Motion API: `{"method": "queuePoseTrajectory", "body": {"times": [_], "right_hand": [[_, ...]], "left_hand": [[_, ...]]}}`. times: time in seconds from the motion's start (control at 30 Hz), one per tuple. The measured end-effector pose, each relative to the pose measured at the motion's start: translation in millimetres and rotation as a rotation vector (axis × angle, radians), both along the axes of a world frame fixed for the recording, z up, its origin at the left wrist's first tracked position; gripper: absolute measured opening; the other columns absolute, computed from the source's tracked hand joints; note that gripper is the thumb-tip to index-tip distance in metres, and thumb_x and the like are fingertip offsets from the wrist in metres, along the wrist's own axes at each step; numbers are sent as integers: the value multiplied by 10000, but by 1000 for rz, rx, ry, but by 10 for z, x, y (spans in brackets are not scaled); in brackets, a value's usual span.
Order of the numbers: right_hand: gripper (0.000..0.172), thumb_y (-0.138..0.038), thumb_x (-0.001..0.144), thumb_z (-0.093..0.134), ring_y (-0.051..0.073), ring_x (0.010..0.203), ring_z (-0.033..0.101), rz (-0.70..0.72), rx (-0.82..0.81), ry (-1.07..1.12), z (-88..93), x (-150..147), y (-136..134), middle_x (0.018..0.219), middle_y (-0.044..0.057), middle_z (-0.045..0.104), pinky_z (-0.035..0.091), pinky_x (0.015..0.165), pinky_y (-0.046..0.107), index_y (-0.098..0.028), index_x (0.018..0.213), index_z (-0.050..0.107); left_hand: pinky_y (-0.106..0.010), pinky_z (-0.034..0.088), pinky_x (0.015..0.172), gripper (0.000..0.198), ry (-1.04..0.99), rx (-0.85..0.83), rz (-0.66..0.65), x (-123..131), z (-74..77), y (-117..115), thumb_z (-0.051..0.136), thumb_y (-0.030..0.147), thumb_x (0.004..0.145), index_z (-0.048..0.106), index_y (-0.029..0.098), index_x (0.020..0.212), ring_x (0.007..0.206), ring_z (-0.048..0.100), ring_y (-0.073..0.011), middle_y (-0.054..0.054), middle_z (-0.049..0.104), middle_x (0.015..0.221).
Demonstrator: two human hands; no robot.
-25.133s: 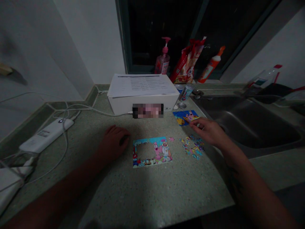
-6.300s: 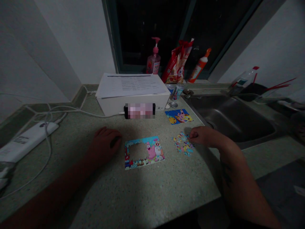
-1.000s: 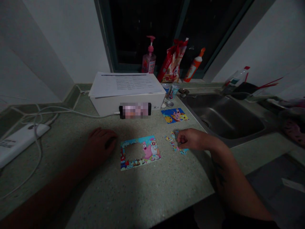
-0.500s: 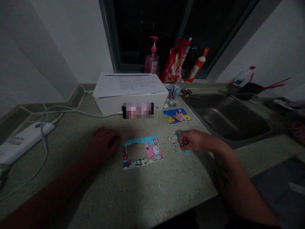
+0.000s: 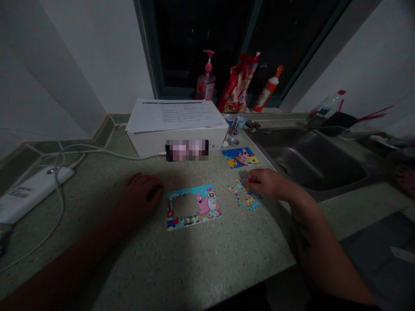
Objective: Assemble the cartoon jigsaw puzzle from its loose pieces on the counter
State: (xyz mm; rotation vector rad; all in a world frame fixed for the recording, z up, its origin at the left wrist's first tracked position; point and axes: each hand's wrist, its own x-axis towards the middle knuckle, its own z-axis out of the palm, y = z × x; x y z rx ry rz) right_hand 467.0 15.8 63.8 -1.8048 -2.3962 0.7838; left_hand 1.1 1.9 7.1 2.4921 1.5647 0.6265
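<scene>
A small cartoon jigsaw puzzle [image 5: 193,206] lies on the speckled counter [image 5: 194,259], its frame and right side filled and a hole left in the middle. My left hand [image 5: 140,198] rests palm down just left of it, fingers loosely curled on the counter. A pile of loose puzzle pieces [image 5: 243,198] lies to the right. My right hand [image 5: 264,183] sits at the pile's far edge with fingers pinched together; what they hold is too small to make out. A reference picture card [image 5: 240,157] lies behind the pile.
A white box [image 5: 177,129] topped with printed paper stands at the back, a phone [image 5: 187,150] against its front. A steel sink [image 5: 311,162] lies to the right. A power strip [image 5: 30,190] and cables lie left. A soap pump [image 5: 205,80], bags and bottles line the sill.
My right hand has shifted slightly away from me, from over the loose pieces to their far edge. The left hand has stayed put beside the puzzle.
</scene>
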Motion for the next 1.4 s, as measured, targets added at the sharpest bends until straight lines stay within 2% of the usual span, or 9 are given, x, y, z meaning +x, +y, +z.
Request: {"method": "queuePoseTrajectory", "body": {"times": [0.23,0.47,0.63,0.77,0.97,1.23,1.4], "right_hand": [[135,-314,969,664,233,808,744,-17,40,-73,3,50,25,915,67,825,536,773,374,-244,923,771],[181,-268,983,616,286,954,777,-59,140,-127,-96,209,75,1106,121,837,578,891,420,-241,1021,791],[234,-183,959,628,342,1117,769,-92,199,-148,-139,295,92,1213,143,838,576,1029,481,-242,1058,832],[221,-158,926,679,316,1032,772,-80,141,-136,-125,278,72,1121,105,851,595,955,454,-284,1034,825],[155,-153,920,685,255,876,760,-40,52,-118,-50,173,34,985,91,846,555,825,381,-230,970,810],[136,-224,916,706,231,833,769,9,-34,-52,-22,54,20,934,58,846,547,787,351,-244,941,838],[107,-237,917,733,238,831,772,11,-21,-40,-33,26,9,932,70,844,553,784,358,-232,950,835]], "left_hand": [[-633,444,1241,226,5,4,7,8,4,-2,530,318,1011,749,304,1065,1112,737,-330,-81,835,1152],[-644,415,1263,230,4,-8,8,2,-3,-1,532,321,1005,752,304,1069,1124,740,-329,-82,834,1163],[-673,417,1252,239,8,-12,-3,-9,-3,12,536,328,996,756,281,1078,1120,747,-344,-92,830,1156],[-643,452,1225,228,1,-3,-4,-9,6,17,537,328,1002,753,298,1070,1119,743,-333,-84,830,1163],[-631,447,1221,253,9,7,-7,-24,-28,21,517,347,1019,751,274,1082,1111,742,-318,-90,827,1159],[-631,410,1257,250,21,4,-10,-29,-40,20,532,328,1014,757,258,1099,1129,737,-309,-92,822,1173],[-660,413,1248,276,35,-9,-10,-22,-23,13,524,333,1017,766,234,1104,1127,737,-325,-108,824,1165]]}}
